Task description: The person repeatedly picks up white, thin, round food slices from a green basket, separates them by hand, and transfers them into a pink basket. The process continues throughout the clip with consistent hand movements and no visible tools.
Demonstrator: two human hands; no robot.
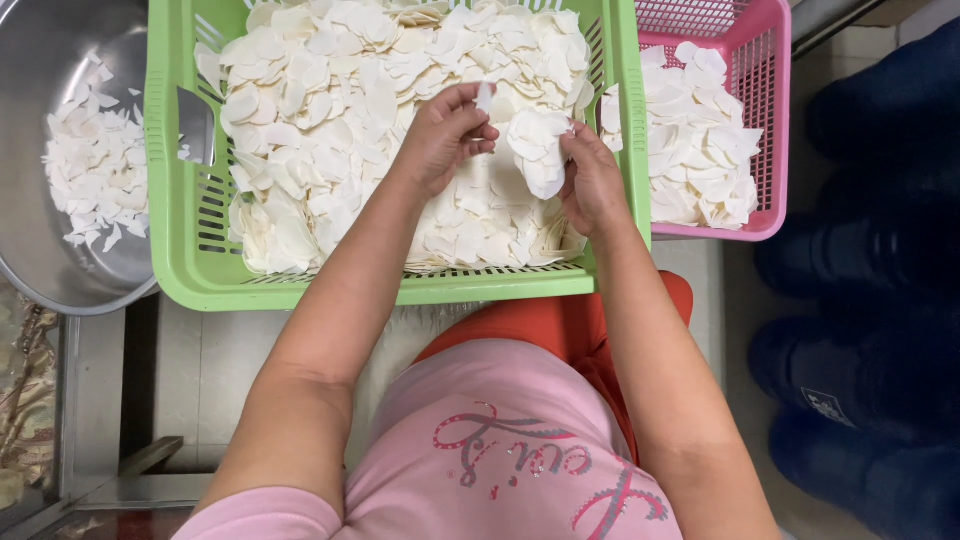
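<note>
White slice (537,150) held by both hands (445,135) (592,180) over green basket (190,230)

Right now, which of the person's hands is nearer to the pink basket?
Right. The right hand is beside the pink basket; the left hand is farther away, over the green basket.

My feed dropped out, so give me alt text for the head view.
Both hands hold pale white flakes over a green basket heaped with them: left hand pinching a small flake, right hand gripping a stack. A pink basket and steel bowl flank it.
</note>
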